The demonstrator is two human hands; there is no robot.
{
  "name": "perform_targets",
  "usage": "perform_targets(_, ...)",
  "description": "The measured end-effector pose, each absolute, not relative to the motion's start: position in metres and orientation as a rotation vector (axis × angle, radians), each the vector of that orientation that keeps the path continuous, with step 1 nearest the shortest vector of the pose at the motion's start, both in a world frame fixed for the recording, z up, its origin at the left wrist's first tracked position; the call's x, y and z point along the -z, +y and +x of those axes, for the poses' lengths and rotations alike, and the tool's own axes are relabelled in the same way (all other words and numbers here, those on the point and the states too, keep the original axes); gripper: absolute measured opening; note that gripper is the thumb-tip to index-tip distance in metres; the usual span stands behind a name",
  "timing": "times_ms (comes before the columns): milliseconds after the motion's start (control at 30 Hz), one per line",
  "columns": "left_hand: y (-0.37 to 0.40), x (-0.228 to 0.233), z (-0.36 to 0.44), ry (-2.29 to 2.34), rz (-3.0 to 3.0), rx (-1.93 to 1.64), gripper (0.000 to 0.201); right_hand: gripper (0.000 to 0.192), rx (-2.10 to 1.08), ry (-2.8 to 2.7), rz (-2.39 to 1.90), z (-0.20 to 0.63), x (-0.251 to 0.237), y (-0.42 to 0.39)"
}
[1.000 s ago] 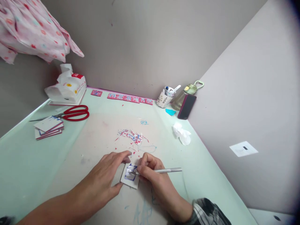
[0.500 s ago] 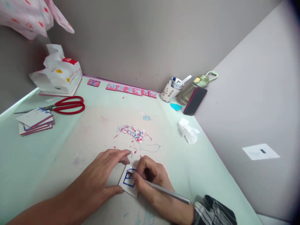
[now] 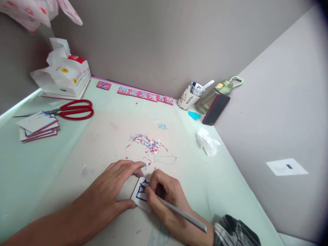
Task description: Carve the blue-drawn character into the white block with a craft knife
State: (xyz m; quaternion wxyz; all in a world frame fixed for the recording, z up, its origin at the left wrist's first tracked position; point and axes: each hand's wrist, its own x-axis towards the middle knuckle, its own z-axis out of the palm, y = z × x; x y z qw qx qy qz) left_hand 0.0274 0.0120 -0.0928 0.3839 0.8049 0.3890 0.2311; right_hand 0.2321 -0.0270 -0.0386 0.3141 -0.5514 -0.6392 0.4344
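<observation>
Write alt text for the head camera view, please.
A right hand presses a thin metal craft knife onto a small white card with blue lines, held flat by the left hand on a pale green table.

scissors [image 3: 74,109]: red handles, far left, blades pointing left
card stack [image 3: 38,125]: left edge, just near of scissors, white tops, red edges
tissue pack [image 3: 64,75]: far left corner, white, tissue sticking up
cloth [image 3: 38,12]: pink floral, hanging top left
red strips [image 3: 145,94]: row along far wall, blue-white characters; one separate piece to the left
scraps [image 3: 147,142]: red, blue, white bits, mid table
cup [image 3: 190,95]: far right, patterned, leaning, tools inside
bottle [image 3: 217,92]: right of cup, green loop lid
phone [image 3: 215,109]: dark, leaning on bottle
blue scrap [image 3: 194,115]: just near of cup
tissue wad [image 3: 208,142]: white, crumpled, right side
table [image 3: 38,164]: pale green
</observation>
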Motion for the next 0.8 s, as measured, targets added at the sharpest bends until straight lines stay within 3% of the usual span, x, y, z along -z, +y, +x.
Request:
perform_targets(400, 0.022, 0.101, 0.019, 0.924, 2.097, -0.521, 0.08, 0.021, -1.217, -1.699, -1.468, 0.233, 0.034, -0.021)
perform_targets(567, 0.027, 0.095, 0.013, 0.871, 2.06, -0.453, 0.072, 0.021, -1.399, -1.464, -1.367, 0.238, 0.038, -0.019)
perform_targets(800, 0.0, 0.097, 0.027, 1.047, 2.111, -0.598, 0.11, 0.025, -1.298, -1.338, -1.386, 0.247, 0.041, -0.024)
